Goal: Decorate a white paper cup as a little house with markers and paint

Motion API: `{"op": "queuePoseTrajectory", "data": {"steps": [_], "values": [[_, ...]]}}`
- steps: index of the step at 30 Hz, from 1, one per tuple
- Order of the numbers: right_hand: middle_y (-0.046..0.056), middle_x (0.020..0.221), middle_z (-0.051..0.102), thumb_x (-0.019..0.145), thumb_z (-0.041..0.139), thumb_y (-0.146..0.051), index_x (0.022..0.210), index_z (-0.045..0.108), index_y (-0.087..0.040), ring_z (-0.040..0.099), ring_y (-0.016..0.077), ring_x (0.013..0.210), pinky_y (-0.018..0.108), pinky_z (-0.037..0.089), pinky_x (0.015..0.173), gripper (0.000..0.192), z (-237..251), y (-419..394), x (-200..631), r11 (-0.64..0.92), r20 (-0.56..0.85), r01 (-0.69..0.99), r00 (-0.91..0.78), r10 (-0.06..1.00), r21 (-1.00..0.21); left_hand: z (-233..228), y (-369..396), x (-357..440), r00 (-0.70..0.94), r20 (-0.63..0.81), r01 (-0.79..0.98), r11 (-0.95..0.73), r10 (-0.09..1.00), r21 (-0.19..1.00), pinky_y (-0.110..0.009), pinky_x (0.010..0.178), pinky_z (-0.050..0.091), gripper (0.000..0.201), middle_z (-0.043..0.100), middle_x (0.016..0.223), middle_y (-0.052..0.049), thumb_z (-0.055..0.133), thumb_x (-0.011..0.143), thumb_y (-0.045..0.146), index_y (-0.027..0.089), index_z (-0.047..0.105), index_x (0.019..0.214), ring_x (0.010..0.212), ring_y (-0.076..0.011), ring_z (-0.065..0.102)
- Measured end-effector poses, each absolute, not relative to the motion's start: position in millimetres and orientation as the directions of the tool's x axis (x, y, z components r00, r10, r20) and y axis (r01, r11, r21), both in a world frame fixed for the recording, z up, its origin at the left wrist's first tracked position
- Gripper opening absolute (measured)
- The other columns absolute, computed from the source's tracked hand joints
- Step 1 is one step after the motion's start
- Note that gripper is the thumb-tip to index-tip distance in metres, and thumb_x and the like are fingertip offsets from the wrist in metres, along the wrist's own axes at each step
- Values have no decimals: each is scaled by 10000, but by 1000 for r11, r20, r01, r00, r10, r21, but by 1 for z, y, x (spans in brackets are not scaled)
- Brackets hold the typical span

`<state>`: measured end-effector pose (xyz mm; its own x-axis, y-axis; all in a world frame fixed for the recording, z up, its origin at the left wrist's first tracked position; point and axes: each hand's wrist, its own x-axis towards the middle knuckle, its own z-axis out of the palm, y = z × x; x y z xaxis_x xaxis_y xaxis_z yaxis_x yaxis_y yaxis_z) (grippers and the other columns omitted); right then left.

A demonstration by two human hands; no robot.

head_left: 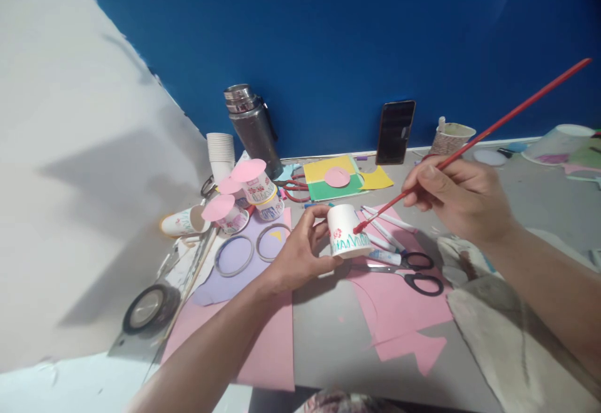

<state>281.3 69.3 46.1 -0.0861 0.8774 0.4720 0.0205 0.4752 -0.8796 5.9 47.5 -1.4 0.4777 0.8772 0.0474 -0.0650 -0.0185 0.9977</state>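
Note:
A white paper cup (346,222) is held by its rim and base in my left hand (307,247), closed around its left side. Green scribbled marks and a small red flower pattern run along the cup's lower part. My right hand (453,194) is closed on a long red paintbrush (507,119). Its red-coated tip touches the cup's side, just above the green marks. Below and right of the cup lie black-handled scissors (399,274) and several white marker pens (385,228) on pink paper (399,313).
Decorated cups with pink paper discs (248,171) stand at the left, near stacked white cups (220,150) and a steel flask (253,128). A phone (395,132) leans on the blue wall. Tape rolls (150,308), purple paper (225,285) and a stained cloth (498,319) lie around.

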Motion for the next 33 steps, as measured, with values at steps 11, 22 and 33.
{"op": "queuePoseTrajectory", "data": {"steps": [11,22,33], "values": [[39,676,746,993,725,-465,852,833,-220,602,131,546,272,453,466,303,42,71,280,479,476,6,-94,874,-878,1,46,8,491,48,-42,-32,870,999,-511,1135,500,720,590,1418,-96,914,687,163,281,504,1268,1371,-341,612],[44,669,745,967,746,-497,824,827,-215,587,136,528,278,459,454,326,44,70,276,452,452,-22,-106,886,-892,1,46,8,493,42,-41,-25,869,999,-522,1137,503,711,608,1388,-80,930,682,189,290,520,1254,1365,-343,617],[41,681,751,994,722,-466,834,820,-209,580,122,528,271,447,465,318,42,71,278,479,476,1,-92,874,-878,0,46,8,508,51,-67,-20,860,998,-508,1150,483,710,627,1402,-78,898,689,131,285,509,1263,1371,-325,615]]}}
